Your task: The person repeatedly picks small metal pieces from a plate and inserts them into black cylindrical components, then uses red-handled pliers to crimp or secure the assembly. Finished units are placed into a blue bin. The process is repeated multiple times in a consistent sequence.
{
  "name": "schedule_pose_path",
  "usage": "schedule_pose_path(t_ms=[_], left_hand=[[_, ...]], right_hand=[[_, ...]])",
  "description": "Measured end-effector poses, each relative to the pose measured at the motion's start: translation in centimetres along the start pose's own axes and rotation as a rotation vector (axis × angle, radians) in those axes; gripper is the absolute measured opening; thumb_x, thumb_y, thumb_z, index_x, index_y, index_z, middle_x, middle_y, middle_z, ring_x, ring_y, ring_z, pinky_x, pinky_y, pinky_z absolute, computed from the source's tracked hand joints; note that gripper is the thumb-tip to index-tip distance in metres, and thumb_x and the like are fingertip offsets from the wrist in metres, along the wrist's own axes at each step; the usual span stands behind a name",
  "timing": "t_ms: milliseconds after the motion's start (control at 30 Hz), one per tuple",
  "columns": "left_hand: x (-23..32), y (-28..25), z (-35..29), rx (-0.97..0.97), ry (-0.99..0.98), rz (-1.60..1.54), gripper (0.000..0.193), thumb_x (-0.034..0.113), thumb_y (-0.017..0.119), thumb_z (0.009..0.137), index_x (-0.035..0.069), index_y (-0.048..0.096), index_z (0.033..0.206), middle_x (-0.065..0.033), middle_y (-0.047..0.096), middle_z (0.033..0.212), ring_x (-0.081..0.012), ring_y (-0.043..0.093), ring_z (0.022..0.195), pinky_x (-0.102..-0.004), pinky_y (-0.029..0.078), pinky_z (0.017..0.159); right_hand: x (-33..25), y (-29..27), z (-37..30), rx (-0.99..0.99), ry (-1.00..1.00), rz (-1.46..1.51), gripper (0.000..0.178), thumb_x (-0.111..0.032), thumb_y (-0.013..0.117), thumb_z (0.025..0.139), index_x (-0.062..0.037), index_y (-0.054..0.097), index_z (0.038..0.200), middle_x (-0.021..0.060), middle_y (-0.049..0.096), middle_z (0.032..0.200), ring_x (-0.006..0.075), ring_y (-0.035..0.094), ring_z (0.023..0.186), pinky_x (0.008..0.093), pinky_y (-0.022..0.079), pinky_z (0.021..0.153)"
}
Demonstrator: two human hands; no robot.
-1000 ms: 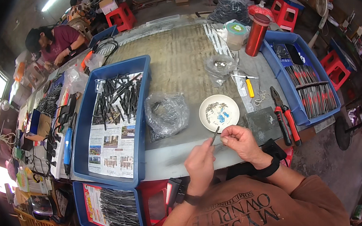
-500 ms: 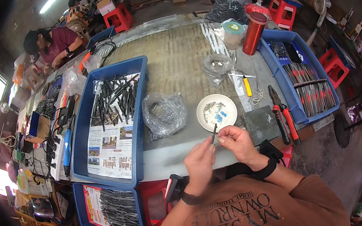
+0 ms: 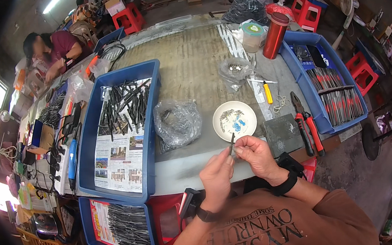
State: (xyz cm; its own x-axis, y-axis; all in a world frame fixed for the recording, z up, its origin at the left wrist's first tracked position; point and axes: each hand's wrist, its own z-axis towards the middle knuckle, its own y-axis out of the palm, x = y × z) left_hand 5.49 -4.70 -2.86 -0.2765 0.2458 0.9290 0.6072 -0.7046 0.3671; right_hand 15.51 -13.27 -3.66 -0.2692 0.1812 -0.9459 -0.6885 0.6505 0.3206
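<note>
A thin dark stick-like piece (image 3: 232, 142) stands up between my hands, at the near edge of a white dish. My left hand (image 3: 217, 172) pinches it between thumb and forefinger. Close beside it, the fingertips of my right hand (image 3: 256, 156) are pressed together near the piece's side; whatever they hold is too small to make out. Small metal pins and blue bits lie in the white dish (image 3: 217, 130). To the left of the dish rests a clear plastic bag (image 3: 177, 122) with dark contents.
Blue trays of dark thin pieces stand at left (image 3: 154, 108) and lower left (image 3: 84, 222). On the right are red-handled pliers (image 3: 308, 129), a dark square block (image 3: 282, 134), a yellow-handled tool (image 3: 268, 93), a red flask (image 3: 275, 37) and another blue tray (image 3: 356, 104). A person (image 3: 63, 43) sits at far left.
My hands stay almost in place, with the dark piece still between them. The person at far left has raised their head and shifted their arm.
</note>
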Motion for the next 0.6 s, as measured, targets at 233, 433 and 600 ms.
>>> schedule_pose_path(t_ms=[233,433,600], left_hand=[[0.03,-0.06,-0.19,-0.005,0.028,0.032,0.025,-0.004,0.055,0.083,-0.003,0.059,0.108,-0.0019,0.052,0.075,-0.0054,0.042,0.055,-0.0184,0.032,0.045],[0.15,-0.03,-0.35,0.013,0.018,-0.010,0.024,-0.004,0.055,0.083,-0.003,0.060,0.107,-0.0014,0.051,0.074,-0.0047,0.042,0.055,-0.0179,0.032,0.045],[0.07,0.04,-0.45,0.013,0.110,0.121,0.024,-0.003,0.056,0.083,-0.003,0.060,0.107,-0.0011,0.052,0.075,-0.0046,0.042,0.054,-0.0177,0.032,0.045]], right_hand=[[0.00,0.17,-0.23,-0.034,-0.013,0.051,0.012,-0.007,0.054,0.086,0.0005,0.058,0.093,0.0012,0.059,0.087,0.0067,0.052,0.082,0.0222,0.043,0.075],[0.17,0.32,-0.16,-0.037,-0.001,0.013,0.012,-0.007,0.053,0.086,0.0006,0.058,0.094,0.0013,0.059,0.087,0.0069,0.052,0.082,0.0224,0.043,0.075],[-0.03,0.49,-0.12,-0.102,-0.041,-0.028,0.014,-0.007,0.050,0.087,0.0010,0.057,0.096,0.0017,0.058,0.089,0.0072,0.051,0.083,0.0225,0.043,0.075]])
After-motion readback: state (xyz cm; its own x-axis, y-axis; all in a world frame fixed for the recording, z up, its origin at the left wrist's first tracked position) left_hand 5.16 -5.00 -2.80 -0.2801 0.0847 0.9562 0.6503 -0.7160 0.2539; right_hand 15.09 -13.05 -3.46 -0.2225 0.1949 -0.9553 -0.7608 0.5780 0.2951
